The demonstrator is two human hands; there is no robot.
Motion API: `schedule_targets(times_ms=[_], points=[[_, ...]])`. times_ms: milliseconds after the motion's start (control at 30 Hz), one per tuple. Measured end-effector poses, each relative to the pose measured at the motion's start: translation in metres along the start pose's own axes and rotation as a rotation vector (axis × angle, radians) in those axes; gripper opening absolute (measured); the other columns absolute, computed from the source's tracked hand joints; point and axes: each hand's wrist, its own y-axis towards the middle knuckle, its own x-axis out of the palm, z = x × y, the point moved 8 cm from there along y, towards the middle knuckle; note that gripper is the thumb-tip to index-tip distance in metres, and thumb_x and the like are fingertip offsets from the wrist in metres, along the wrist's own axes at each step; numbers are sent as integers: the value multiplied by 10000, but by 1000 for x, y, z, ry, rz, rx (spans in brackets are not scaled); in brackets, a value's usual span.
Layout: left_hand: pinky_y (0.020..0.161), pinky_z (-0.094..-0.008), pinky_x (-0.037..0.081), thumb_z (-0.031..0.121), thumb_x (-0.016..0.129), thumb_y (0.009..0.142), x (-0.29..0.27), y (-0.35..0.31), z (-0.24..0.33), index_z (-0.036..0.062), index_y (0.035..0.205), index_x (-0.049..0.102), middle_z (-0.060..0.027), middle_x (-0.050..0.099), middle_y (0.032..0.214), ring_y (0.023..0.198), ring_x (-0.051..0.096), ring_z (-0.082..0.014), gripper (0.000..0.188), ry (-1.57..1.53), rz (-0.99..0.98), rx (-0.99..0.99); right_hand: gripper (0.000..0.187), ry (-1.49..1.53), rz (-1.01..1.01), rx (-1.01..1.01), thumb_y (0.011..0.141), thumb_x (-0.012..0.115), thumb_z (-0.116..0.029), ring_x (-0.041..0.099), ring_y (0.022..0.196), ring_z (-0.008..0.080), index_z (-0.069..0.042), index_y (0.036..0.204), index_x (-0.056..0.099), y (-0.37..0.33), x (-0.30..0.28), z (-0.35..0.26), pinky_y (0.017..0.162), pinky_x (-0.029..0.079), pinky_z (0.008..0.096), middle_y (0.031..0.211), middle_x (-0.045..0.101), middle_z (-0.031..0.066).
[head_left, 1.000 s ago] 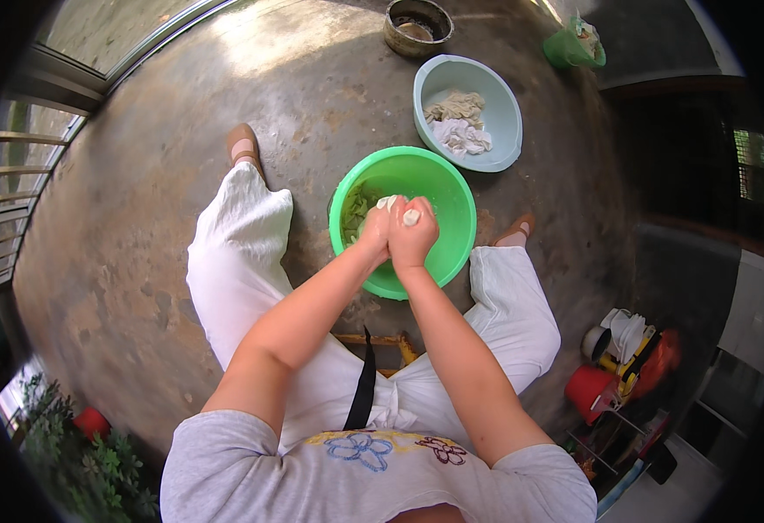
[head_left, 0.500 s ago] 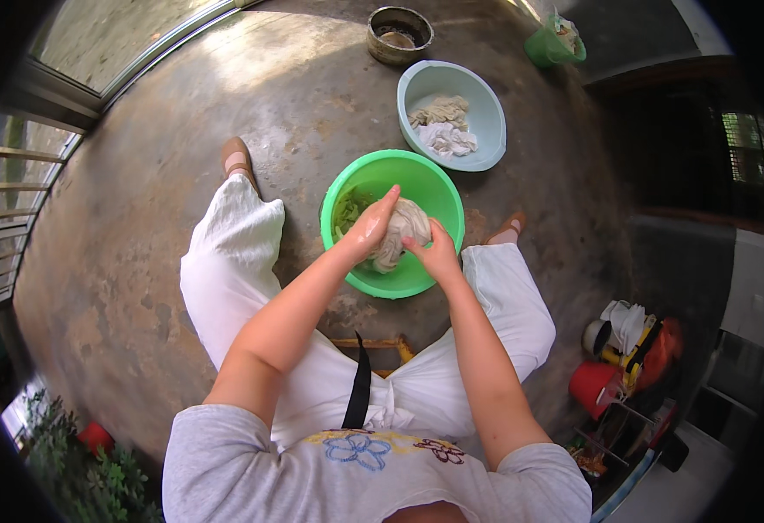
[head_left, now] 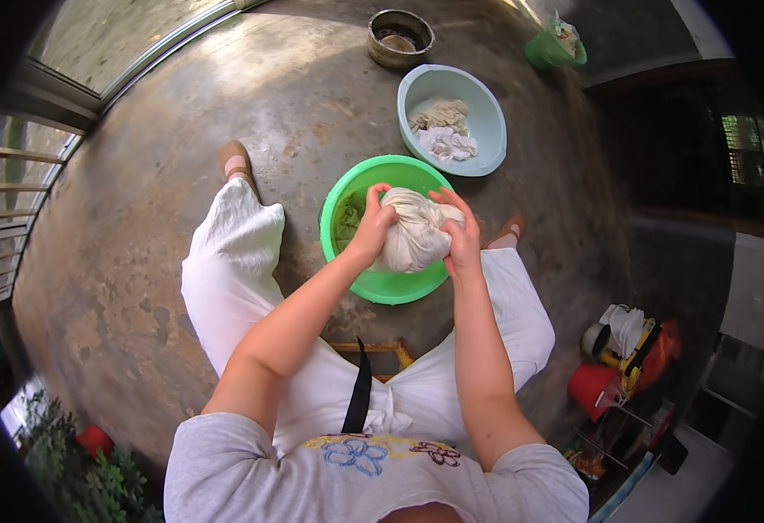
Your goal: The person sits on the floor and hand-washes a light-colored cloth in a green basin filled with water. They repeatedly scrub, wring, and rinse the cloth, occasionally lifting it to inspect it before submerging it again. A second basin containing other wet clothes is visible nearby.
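Note:
A cream-white cloth (head_left: 414, 234), bunched into a round bundle, is held between my two hands above the bright green basin (head_left: 392, 301). My left hand (head_left: 377, 228) grips its left side, with fingers curled over the fabric. On the other side, my right hand (head_left: 460, 234) holds the bundle between thumb and fingers. Some green, crumpled material (head_left: 347, 220) lies in the left part of the basin; I cannot make out what it is. The bundle hides much of the basin's inside.
Beyond the green basin stands a pale blue basin (head_left: 490, 122) with beige and white cloths in it. Farther off are a metal pot (head_left: 386, 54) and a green bin (head_left: 549, 54). A red bucket (head_left: 593, 389) stands at the right, leafy plants (head_left: 94, 466) at the lower left.
Both hands have lifted the cloth and gathered it into a rounder bundle. The left hand has turned from lying along the cloth to gripping it; the right hand has moved slightly right.

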Motion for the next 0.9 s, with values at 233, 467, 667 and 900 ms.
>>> schedule_targets(times_ms=[233, 467, 667, 900], points=[[632, -272, 393, 320, 482, 944, -21, -5, -35, 54, 743, 541, 4, 494, 691, 664, 425, -101, 339, -26, 160, -158, 266, -1035, 100, -521, 852, 591, -178, 536, 590, 290, -17, 643, 556, -26, 74, 11, 582, 425, 351, 664, 559, 137], [661, -272, 416, 289, 469, 955, -27, 1, -33, 61, 831, 595, -19, 575, 795, 717, 475, -101, 289, 236, 142, -98, 328, -802, 277, -492, 894, 576, -225, 521, 529, 355, -13, 644, 559, -19, 58, 26, 532, 416, 406, 586, 537, 169], [727, -267, 432, 302, 408, 975, -1, -9, -53, 16, 938, 615, -35, 600, 875, 776, 526, -107, 355, 79, 1, -285, 280, -962, 356, -146, 903, 558, -233, 566, 595, 298, -33, 719, 624, 30, 4, 38, 589, 444, 378, 660, 576, 154], [716, -356, 432, 268, 448, 951, 14, -13, 11, 9, 895, 614, -176, 603, 837, 799, 566, -322, 313, 772, -31, 68, 262, -1029, -282, -708, 861, 639, -263, 593, 959, 267, -19, 951, 659, -20, 36, -5, 927, 419, 363, 1001, 626, 112]])
